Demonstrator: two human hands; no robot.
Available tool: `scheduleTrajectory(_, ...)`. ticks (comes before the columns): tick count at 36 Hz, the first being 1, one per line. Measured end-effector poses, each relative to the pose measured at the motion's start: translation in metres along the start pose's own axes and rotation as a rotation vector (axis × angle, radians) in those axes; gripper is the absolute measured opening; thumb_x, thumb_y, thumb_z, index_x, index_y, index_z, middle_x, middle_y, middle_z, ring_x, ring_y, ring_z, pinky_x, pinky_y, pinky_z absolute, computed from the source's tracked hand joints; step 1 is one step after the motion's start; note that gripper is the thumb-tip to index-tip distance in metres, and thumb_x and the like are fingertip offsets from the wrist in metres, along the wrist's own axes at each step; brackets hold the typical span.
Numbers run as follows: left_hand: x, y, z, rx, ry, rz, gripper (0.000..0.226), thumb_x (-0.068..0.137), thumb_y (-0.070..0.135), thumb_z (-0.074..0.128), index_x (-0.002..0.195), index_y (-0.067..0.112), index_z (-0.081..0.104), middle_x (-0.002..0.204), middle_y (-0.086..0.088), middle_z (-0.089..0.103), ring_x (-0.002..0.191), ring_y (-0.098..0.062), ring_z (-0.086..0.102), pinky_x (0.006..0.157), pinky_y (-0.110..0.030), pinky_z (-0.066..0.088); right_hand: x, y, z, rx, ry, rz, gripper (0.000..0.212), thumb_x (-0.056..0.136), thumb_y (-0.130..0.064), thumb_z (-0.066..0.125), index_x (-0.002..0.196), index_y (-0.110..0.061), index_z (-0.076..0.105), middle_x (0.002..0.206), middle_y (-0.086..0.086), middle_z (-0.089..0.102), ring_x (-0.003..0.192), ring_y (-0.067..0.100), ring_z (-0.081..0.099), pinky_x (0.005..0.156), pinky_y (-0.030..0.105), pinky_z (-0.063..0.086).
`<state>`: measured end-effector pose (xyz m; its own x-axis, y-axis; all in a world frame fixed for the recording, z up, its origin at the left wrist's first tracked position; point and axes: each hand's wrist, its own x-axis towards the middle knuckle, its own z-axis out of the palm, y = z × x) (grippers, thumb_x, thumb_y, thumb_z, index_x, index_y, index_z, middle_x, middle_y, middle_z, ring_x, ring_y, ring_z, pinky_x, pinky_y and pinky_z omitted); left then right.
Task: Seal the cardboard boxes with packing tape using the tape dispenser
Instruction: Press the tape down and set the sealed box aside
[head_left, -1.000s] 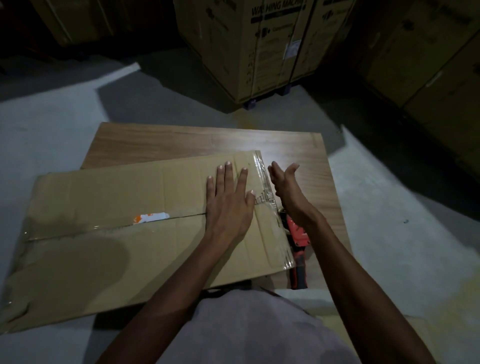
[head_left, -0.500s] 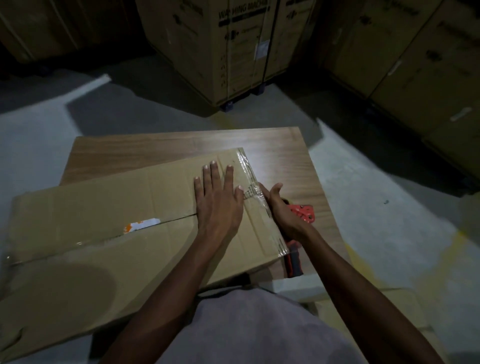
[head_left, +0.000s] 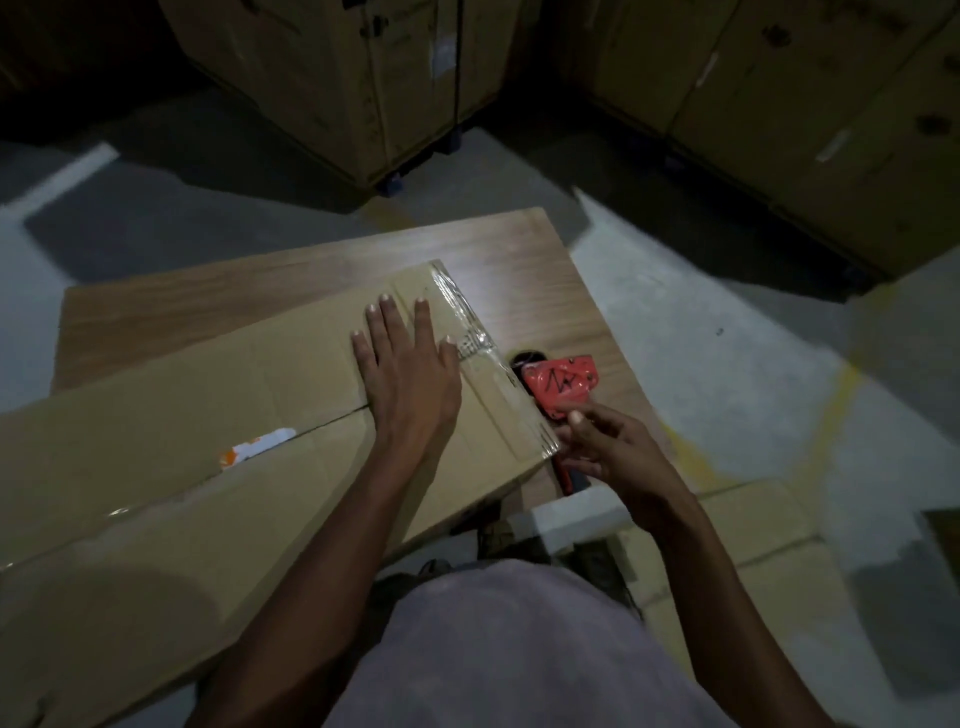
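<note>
Left hand (head_left: 410, 374) lay flat, fingers straight, on cardboard box (head_left: 171, 467), at tabletop (head_left: 524, 260) centre. Right hand (head_left: 608, 452) at 4 o'clock of it, fingers curled on red tape dispenser (head_left: 563, 384), just beside box's taped right edge. Clear tape (head_left: 462, 322) ran along that edge.

Right hand (head_left: 605, 452) dropped from the box edge onto the tape dispenser (head_left: 561, 387).

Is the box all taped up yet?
Partly. Clear tape already covers the right end of the cardboard box. The left hand lies flat on the box while the right hand reaches the red tape dispenser. Near the orange label the middle seam looks open.
</note>
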<state>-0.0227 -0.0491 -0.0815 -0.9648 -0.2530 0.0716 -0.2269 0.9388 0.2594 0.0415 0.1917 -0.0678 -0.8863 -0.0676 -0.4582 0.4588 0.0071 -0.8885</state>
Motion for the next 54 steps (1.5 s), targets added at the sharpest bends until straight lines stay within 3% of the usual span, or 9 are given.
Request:
scheduleTrajectory(10, -0.002, 0.000, -0.004, -0.030, -0.051, 0.014, 0.063, 0.107, 0.046, 0.024, 0.163, 0.020, 0.013, 0.169, -0.019, 0.002, 0.157, -0.033, -0.003, 0.125, -0.052, -0.004, -0.026, 0.022, 0.011, 0.362, 0.069, -0.027, 0.036, 0.091, -0.009, 0.067, 0.126, -0.009, 0.066, 0.113, 0.015, 0.075, 0.095, 0.023, 0.074, 0.084, 0.035, 0.064)
scheduleTrajectory(16, -0.002, 0.000, -0.006, -0.026, -0.064, 0.023, 0.063, 0.107, 0.046, 0.023, 0.163, 0.020, 0.012, 0.169, -0.019, 0.001, 0.157, -0.033, -0.005, 0.125, -0.051, -0.004, -0.022, 0.029, 0.012, 0.438, 0.067, -0.026, 0.041, 0.096, 0.009, 0.061, 0.135, -0.002, 0.060, 0.102, 0.016, 0.073, 0.078, 0.028, 0.069, 0.064, 0.022, 0.059)
scheduleTrajectory(26, -0.004, 0.001, -0.009, -0.028, -0.065, 0.027, 0.062, 0.108, 0.046, 0.023, 0.163, 0.019, 0.013, 0.169, -0.019, 0.001, 0.157, -0.033, -0.003, 0.125, -0.051, -0.003, -0.005, 0.049, 0.009, 0.499, 0.009, -0.065, 0.052, 0.080, 0.002, 0.075, 0.130, -0.013, 0.066, 0.093, 0.003, 0.076, 0.085, 0.013, 0.075, 0.076, 0.028, 0.061)
scheduleTrajectory(31, -0.004, 0.001, -0.011, -0.033, -0.076, 0.029, 0.062, 0.108, 0.045, 0.023, 0.163, 0.019, 0.013, 0.169, -0.020, 0.001, 0.157, -0.033, -0.003, 0.125, -0.051, -0.004, 0.000, 0.049, 0.011, 0.505, -0.017, -0.063, 0.058, 0.078, 0.000, 0.077, 0.134, -0.007, 0.061, 0.080, 0.002, 0.073, 0.062, 0.005, 0.067, 0.054, 0.015, 0.054)
scheduleTrajectory(36, -0.004, 0.002, -0.013, -0.034, -0.080, 0.026, 0.062, 0.108, 0.045, 0.025, 0.163, 0.019, 0.014, 0.169, -0.020, 0.001, 0.157, -0.032, -0.004, 0.125, -0.051, -0.004, 0.007, 0.047, 0.007, 0.544, -0.070, -0.017, 0.057, 0.083, 0.010, 0.068, 0.137, -0.007, 0.057, 0.079, 0.004, 0.073, 0.062, 0.006, 0.067, 0.052, 0.016, 0.053)
scheduleTrajectory(42, -0.005, 0.003, -0.015, -0.027, -0.085, 0.027, 0.061, 0.108, 0.045, 0.024, 0.163, 0.019, 0.014, 0.169, -0.020, 0.001, 0.157, -0.033, -0.004, 0.125, -0.052, -0.003, 0.017, 0.043, 0.001, 0.528, -0.142, 0.081, 0.071, 0.080, 0.011, 0.070, 0.144, -0.013, 0.054, 0.097, 0.004, 0.076, 0.085, 0.014, 0.074, 0.069, 0.030, 0.060)
scheduleTrajectory(47, -0.006, 0.004, -0.018, -0.023, -0.100, 0.030, 0.062, 0.109, 0.045, 0.023, 0.163, 0.019, 0.012, 0.169, -0.020, -0.001, 0.157, -0.033, -0.005, 0.125, -0.053, -0.003, 0.024, 0.032, -0.003, 0.551, -0.228, 0.209, 0.075, 0.081, 0.011, 0.065, 0.150, -0.011, 0.048, 0.119, 0.012, 0.066, 0.089, 0.017, 0.073, 0.068, 0.029, 0.061)
scheduleTrajectory(52, -0.006, 0.004, -0.017, -0.023, -0.093, 0.034, 0.062, 0.109, 0.045, 0.022, 0.163, 0.019, 0.011, 0.169, -0.020, -0.002, 0.157, -0.032, -0.006, 0.125, -0.053, -0.002, 0.023, 0.025, 0.005, 0.564, -0.236, 0.292, 0.041, 0.079, 0.001, 0.069, 0.114, -0.019, 0.079, 0.083, -0.001, 0.071, 0.058, 0.006, 0.059, 0.058, 0.022, 0.054)
scheduleTrajectory(54, -0.007, 0.003, -0.017, -0.022, -0.088, 0.031, 0.062, 0.108, 0.044, 0.024, 0.163, 0.018, 0.013, 0.169, -0.021, 0.000, 0.157, -0.033, -0.004, 0.125, -0.053, -0.002, 0.020, 0.027, 0.013, 0.595, -0.166, 0.312, 0.039, 0.077, -0.003, 0.069, 0.112, -0.018, 0.076, 0.080, 0.000, 0.065, 0.055, 0.006, 0.052, 0.055, 0.019, 0.050)
